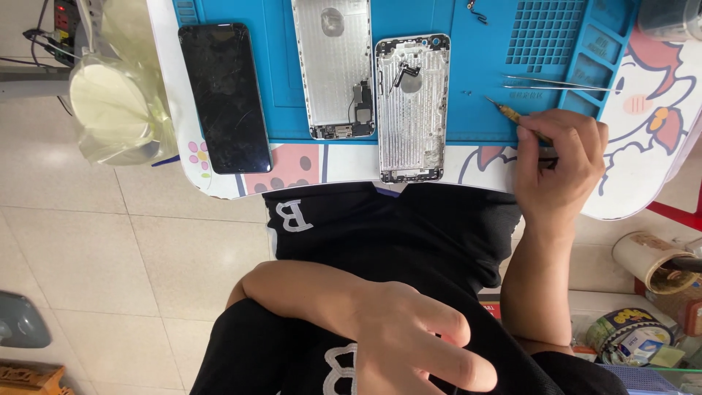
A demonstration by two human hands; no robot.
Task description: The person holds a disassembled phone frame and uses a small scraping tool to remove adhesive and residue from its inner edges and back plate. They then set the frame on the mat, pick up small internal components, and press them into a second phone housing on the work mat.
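Note:
My right hand (559, 161) grips a thin screwdriver (512, 113) whose tip rests on the blue work mat (482, 66). Left of it lies an opened silver phone housing (411, 110), reaching over the mat's near edge. A second silver phone shell (333, 66) lies further left on the mat. A black phone screen (223, 95) lies at the table's left end. My left hand (409, 340) rests on my lap over black shorts, fingers spread, holding nothing.
Metal tweezers (556, 82) lie on the mat just beyond my right hand. A plastic-wrapped round container (113, 110) stands left of the table. Cups and packets (643, 322) crowd the floor at right. A power strip (62, 22) sits top left.

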